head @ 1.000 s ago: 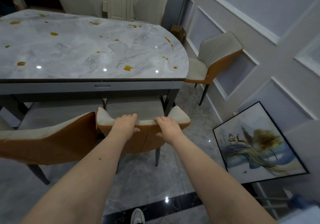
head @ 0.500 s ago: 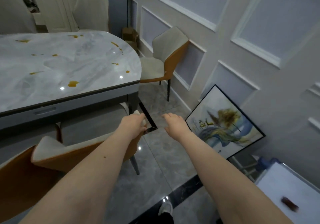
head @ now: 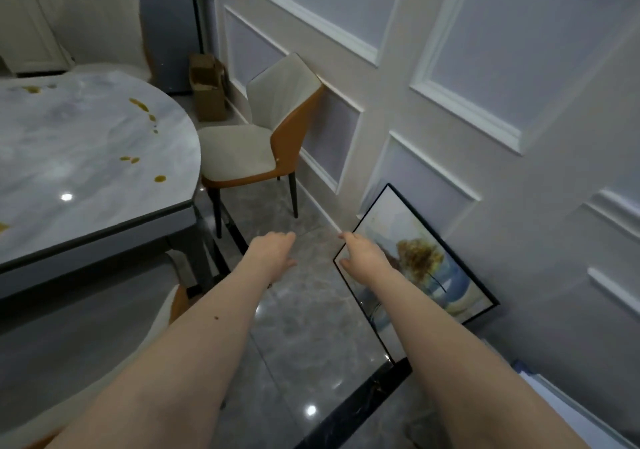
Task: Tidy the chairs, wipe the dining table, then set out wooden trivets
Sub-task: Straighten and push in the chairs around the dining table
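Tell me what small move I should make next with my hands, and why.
Probably reach both hands forward to the back of the chair by the wall and take hold of it. Your left hand and right hand hang open over the floor, holding nothing, and that chair stands pulled away from the dining table, its back almost against the wall, so it looks untidied.

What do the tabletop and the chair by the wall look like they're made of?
Tabletop: polished stone or a stone-look slab, grey veining with sharp lamp reflections; real marble or not, can't tell. Chair: cream matte upholstery on the seat and backrest front, smooth orange shell behind, probably leather or faux leather; thin dark legs, likely metal.
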A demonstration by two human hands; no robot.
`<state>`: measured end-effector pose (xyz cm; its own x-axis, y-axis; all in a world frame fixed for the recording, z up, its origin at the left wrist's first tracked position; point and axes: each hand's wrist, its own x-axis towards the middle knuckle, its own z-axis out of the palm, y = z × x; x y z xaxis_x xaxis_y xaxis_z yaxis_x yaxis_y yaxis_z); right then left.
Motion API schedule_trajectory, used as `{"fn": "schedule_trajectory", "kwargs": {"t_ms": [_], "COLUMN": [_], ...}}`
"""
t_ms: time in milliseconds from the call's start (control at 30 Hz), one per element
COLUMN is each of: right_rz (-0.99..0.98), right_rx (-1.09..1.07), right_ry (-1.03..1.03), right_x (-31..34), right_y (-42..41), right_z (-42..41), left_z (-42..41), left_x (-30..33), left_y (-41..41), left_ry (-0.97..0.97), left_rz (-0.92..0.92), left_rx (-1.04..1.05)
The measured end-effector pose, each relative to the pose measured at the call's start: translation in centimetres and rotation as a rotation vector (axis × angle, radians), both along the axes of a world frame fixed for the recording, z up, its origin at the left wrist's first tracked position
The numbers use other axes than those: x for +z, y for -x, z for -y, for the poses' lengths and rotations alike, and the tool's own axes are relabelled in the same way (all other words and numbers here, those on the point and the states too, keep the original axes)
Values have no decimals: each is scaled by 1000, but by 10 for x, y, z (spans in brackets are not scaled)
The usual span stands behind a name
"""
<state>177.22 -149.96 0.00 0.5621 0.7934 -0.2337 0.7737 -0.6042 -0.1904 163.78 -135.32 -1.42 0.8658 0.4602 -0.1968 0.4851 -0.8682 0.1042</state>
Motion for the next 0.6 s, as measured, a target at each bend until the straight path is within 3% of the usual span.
{"fn": "schedule_trajectory", "kwargs": {"t_ms": [300,600], "right_rz": [-2,54], "right_rx": [62,109], "right_ry": [-20,1], "right_x": [-4,10], "right_y": [-102,-228], "right_z": [-87,-238], "left_z": [-79,-227], "left_x": [-1,14], "left_y": [-114,-240], "left_ry": [48,131], "left_rz": [19,41], "left_rx": [23,105]}}
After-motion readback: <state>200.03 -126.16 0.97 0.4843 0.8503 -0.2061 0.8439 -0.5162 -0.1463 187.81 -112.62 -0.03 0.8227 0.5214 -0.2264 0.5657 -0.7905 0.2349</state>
